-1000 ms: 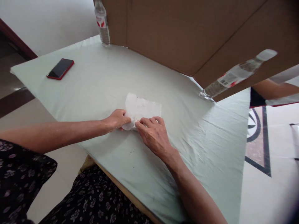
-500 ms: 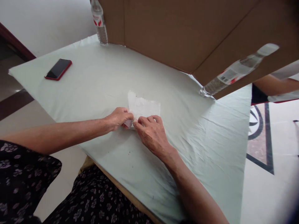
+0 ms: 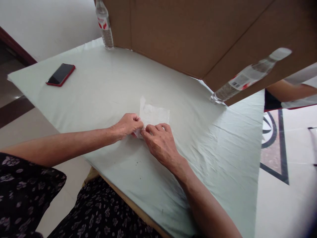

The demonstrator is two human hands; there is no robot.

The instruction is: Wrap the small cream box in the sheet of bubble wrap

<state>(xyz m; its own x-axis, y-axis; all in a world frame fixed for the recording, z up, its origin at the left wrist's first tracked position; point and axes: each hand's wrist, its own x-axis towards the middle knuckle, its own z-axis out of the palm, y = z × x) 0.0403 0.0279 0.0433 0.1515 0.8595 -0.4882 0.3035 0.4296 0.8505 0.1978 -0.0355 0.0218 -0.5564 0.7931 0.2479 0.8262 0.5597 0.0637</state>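
Note:
A thin white sheet, like tissue or paper, lies on the pale green tablecloth in front of me. My left hand pinches the sheet's near left corner between thumb and fingers. Close beside it, my right hand has its thumb and index finger pressed together on the sheet's near edge, its other fingers curled over the sheet. The fingertips of the two hands almost meet. Whatever lies under them at the folded edge is hidden.
A brown cardboard panel stands across the back, with a water bottle at its left and another bottle at its right. A red-cased phone lies at the left. Beyond the panel, another person's arm shows.
My left hand has shifted slightly right, folding the sheet's left edge further inward, so its upper left flap looks narrower. My right hand has barely moved.

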